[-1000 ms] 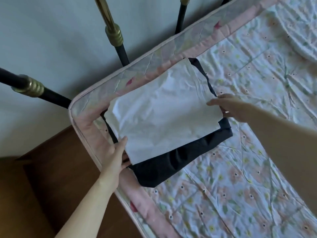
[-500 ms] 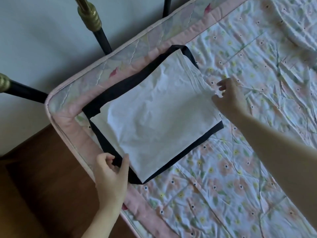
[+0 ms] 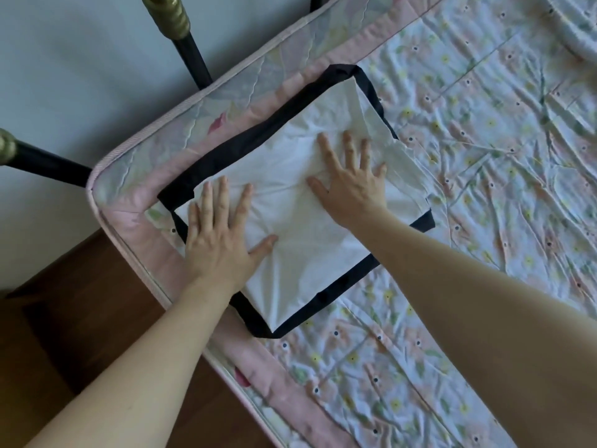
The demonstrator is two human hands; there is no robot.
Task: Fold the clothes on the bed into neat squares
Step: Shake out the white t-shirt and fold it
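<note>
The stack sits at the mattress (image 3: pixel 135 176) corner, its near-left side almost at the pink piped edge, past which the wood floor (image 3: pixel 80 318) drops away; two dark rails with brass knobs (image 3: pixel 171 17) stand close behind the corner against the wall (image 3: pixel 64 76); to the right the flowered sheet (image 3: pixel 484 189) spreads wide and wrinkled. The white cloth (image 3: pixel 300 253), folded to a rough square, lies on the dark cloth (image 3: pixel 258 137), which shows as a border all round it. The left hand (image 3: pixel 219 240) lies flat on the white cloth's near-left part, fingers spread and straight; the right hand (image 3: pixel 350 182) presses flat on its middle, fingers likewise spread; the two hands are near but apart, gripping nothing.
</note>
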